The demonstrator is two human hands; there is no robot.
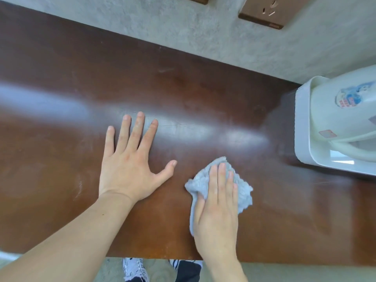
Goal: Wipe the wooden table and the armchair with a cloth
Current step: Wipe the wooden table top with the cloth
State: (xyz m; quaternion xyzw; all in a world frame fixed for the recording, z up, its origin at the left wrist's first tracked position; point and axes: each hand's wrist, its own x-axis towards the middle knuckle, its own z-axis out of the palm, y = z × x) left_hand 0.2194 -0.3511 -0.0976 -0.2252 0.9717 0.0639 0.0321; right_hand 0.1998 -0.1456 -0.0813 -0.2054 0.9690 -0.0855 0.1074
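Observation:
The dark brown wooden table fills most of the view, with a bright glare streak across its middle. A crumpled light grey-blue cloth lies on the table right of centre. My right hand presses flat on top of the cloth with straight fingers. My left hand rests flat on the bare wood to the left of the cloth, fingers spread. The armchair is not in view.
A white tray holding a white electric kettle stands at the table's right edge against the grey wall. A brown wall socket sits above. My shoes show below the table's front edge.

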